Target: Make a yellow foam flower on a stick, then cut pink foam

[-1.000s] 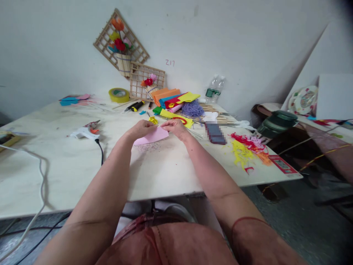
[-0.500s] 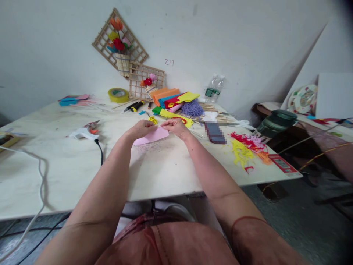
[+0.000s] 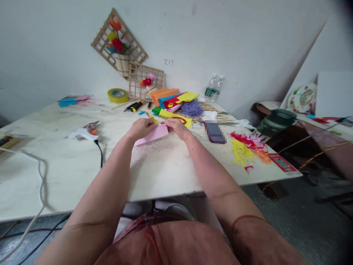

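Both hands out over the middle of the pale counter [image 3: 68, 173], pinching one pink sheet [image 3: 151, 135] between them. Left hand [image 3: 142, 127] closed on the sheet's far left edge, right hand [image 3: 176, 127] closed on its far right corner, fingertips nearly meeting over the top edge. Sheet tilted, near edge resting on the counter, far edge lifted in the grip. Just beyond the hands, a heap of coloured felt rolls [image 3: 172, 100] and a purple yarn bundle [image 3: 192, 108]. To the left, well apart, a white glue gun [image 3: 82, 133] with black cord. To the right, red and yellow scraps [image 3: 245, 147]. Against the wall, a yellow tape roll [image 3: 118, 95] and two wooden lattice frames [image 3: 146, 79] with paper flowers.
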Motion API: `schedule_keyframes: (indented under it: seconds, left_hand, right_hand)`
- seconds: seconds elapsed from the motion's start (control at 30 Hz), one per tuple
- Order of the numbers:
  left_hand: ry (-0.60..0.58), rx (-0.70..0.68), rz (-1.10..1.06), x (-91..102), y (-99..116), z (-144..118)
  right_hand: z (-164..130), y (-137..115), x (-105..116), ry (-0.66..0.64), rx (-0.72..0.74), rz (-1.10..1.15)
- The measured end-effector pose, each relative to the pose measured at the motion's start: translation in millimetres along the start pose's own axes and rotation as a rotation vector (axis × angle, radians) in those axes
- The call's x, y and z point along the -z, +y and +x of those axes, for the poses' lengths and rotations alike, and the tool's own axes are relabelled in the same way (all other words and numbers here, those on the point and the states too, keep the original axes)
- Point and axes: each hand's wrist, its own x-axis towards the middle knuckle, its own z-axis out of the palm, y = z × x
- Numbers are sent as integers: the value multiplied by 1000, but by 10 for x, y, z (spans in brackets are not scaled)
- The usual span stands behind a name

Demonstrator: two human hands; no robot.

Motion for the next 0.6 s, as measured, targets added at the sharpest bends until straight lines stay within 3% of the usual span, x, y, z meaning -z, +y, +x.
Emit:
schedule_keyframes:
  seconds: [0.13,0.6]
  left_hand:
    - [42,-24,79,-23,-12,21]
    - [78,-61,133,-61,-43,40]
  right_hand:
    - [21,36,0,1,-31,-36]
    - [61,85,-33,70,74,-93]
